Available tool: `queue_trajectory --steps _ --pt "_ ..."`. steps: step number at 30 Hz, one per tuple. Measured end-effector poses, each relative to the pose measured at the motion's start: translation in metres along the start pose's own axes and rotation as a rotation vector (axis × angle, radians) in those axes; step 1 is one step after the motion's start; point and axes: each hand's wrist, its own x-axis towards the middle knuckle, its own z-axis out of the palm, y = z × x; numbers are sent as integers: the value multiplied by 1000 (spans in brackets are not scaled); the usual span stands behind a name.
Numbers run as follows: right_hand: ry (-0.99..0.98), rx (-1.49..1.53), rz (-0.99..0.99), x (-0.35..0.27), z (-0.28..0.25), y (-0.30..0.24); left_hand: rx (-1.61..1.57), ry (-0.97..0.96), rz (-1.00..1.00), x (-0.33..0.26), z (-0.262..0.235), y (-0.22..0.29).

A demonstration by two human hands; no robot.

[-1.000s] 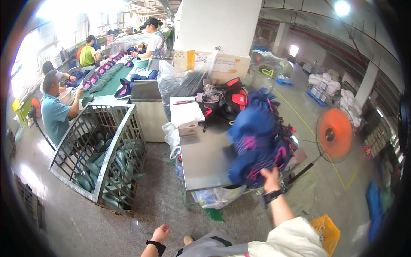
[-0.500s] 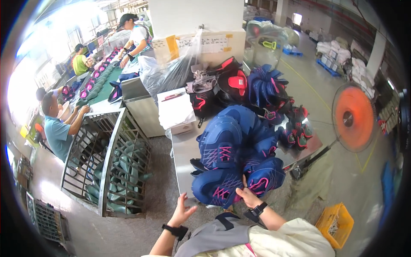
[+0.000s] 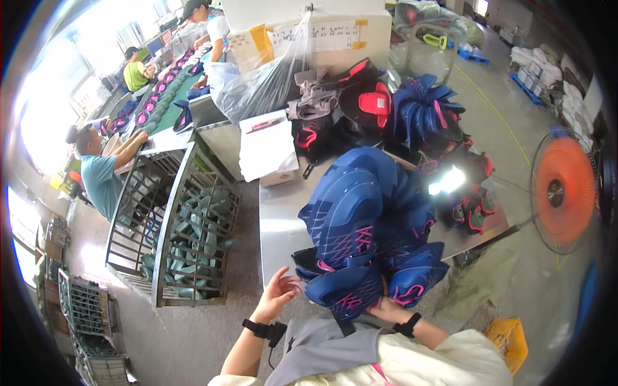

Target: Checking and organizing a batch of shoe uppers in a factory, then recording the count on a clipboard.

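Note:
Navy blue shoe uppers with pink lacing (image 3: 351, 212) are bunched in a pile at the near edge of the metal table (image 3: 277, 212). My right hand (image 3: 391, 311) grips the edge of the nearest blue shoe upper (image 3: 344, 293), its fingers partly hidden by the fabric. Just left of that upper is my left hand (image 3: 278, 294), empty, with fingers apart and tips close to the pile. Another blue upper (image 3: 417, 273) with pink loops lies above my right hand.
Behind the pile sit black-and-red uppers (image 3: 367, 103), more blue uppers (image 3: 421, 106) and white paper (image 3: 267, 148). A metal cage of green shoe lasts (image 3: 193, 238) stands left, an orange fan (image 3: 563, 190) right. A yellow crate (image 3: 508, 341) is low right. Co-workers line a conveyor.
The whole view has shifted, so the surroundings sit differently. My left hand has come nearer the blue uppers. My right hand stays on the near upper, which has tilted somewhat.

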Motion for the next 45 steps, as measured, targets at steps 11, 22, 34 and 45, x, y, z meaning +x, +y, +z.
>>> queue_trajectory --steps 11,22,34,45 --pt "199 756 -347 -6 1 -35 1354 -28 292 73 -19 -13" --pt "-216 -322 -39 103 58 -44 1145 268 696 2 -8 130" --pt "26 195 94 18 35 -18 1573 417 424 52 -129 102" --pt "540 1475 188 24 12 -9 1149 -534 448 96 52 85"
